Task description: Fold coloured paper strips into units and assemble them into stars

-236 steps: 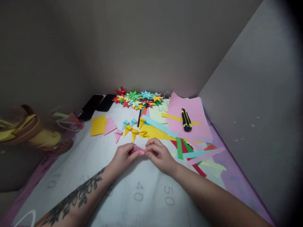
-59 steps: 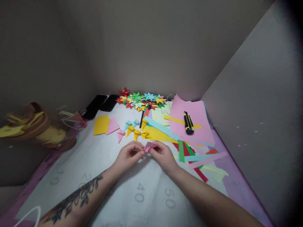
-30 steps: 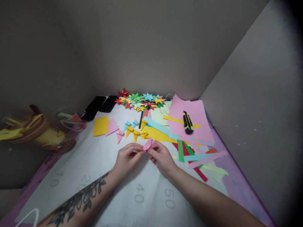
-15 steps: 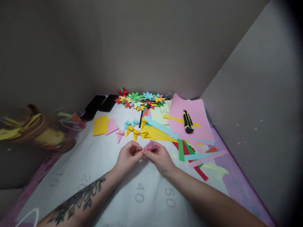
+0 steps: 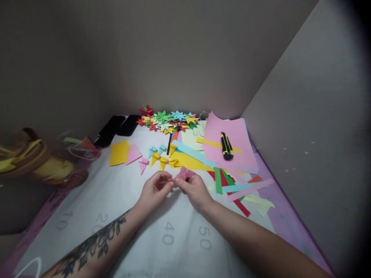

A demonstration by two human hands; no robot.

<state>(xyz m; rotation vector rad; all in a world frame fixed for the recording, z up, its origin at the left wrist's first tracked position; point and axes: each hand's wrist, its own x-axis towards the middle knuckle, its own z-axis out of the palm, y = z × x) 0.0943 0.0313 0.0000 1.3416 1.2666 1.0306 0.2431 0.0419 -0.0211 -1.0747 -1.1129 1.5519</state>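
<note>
In front of me, my right hand (image 5: 195, 191) pinches a pink folded paper piece (image 5: 185, 173) between thumb and fingers. My left hand (image 5: 156, 188) is just left of it, its curled fingers and thumb slightly apart with nothing visible between them. Beyond the hands lie small folded pieces: a pink one (image 5: 143, 165), several yellow ones (image 5: 163, 163) and light blue ones (image 5: 152, 151). A yellow paper square (image 5: 119, 153) partly covers pink squares (image 5: 133, 154) to their left.
Multicoloured paper stars (image 5: 163, 117) are heaped at the back wall. A utility knife (image 5: 226, 146) rests on pink sheets (image 5: 242, 133). Paper strips (image 5: 240, 187) are scattered at right. Two black phone-like objects (image 5: 127, 126) lie back left, near a blurred brown-rimmed container (image 5: 55, 164).
My left fingers have drawn away from the pink folded piece and loosened. My right hand still holds it, tilted a little more upright. The whole view has shifted slightly.
</note>
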